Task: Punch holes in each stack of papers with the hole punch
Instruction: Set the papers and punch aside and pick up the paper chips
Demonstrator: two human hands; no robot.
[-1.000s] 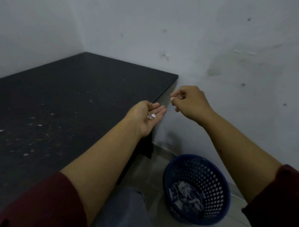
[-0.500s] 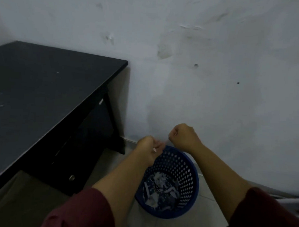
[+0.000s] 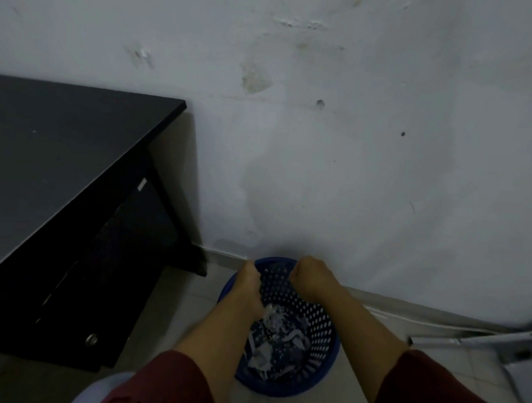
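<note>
Head view, change: Both hands have come down from desk height to the blue basket (image 3: pixel 320 331) on the floor. The view has swung right and down, so the black desk (image 3: pixel 62 168) now lies at the left.
Left hand: The left hand (image 3: pixel 248 287) hangs over the basket's far left rim, turned edge-on. A second ago its palm lay flat and up, carrying a few white paper bits; now the palm is hidden. Whether this grip has let the bits go cannot be told.
Right hand: The right hand (image 3: pixel 308 274) hovers over the far rim, fingers curled in a loose fist. What it pinches, if anything, is too small to see.
Basket: It stands near the wall (image 3: pixel 352 144), with scraps of paper (image 3: pixel 276 329) heaped inside.
Meaning for the task: This looks like cleanup, tipping punch waste into the basket, so the punching itself is probably finished or paused.
Task things: Neither the hole punch nor any stack of papers is in view.
Far right: A pale metal frame (image 3: pixel 481 343) lies on the floor.
</note>
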